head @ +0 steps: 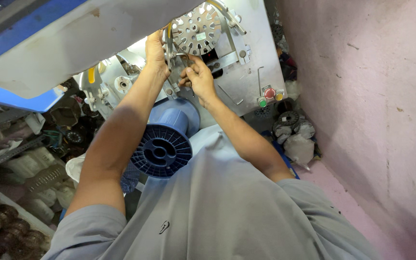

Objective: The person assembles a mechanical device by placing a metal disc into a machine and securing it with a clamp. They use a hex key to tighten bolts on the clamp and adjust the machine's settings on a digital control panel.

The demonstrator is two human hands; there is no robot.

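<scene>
Running from the left edge, dark rounded wound parts [1,226] lie in a heap beside pale ribbed cylinders [34,163] on a metal rack. Above them juts a blue-edged grey panel [34,58], smooth and painted. Next comes a blue plastic spool [162,149], its round flange ribbed like spokes, sitting just under the arms.

The left hand [155,50] reaches up with its fingers wrapped around a thin metal arm [169,48] at the left rim of a stator disc [197,30]; the fingers are closed on it. The disc is a flat, silvery, slotted steel ring, mounted on the grey machine plate [246,77].

The right hand [198,77] sits just below the disc, fingertips pinched together at the same bracket; what they pinch is too small to tell.

Further right, red, green and yellow round buttons [269,96] stand on the plate, then lumpy white bags [297,144] against a rough pink wall [376,96].
</scene>
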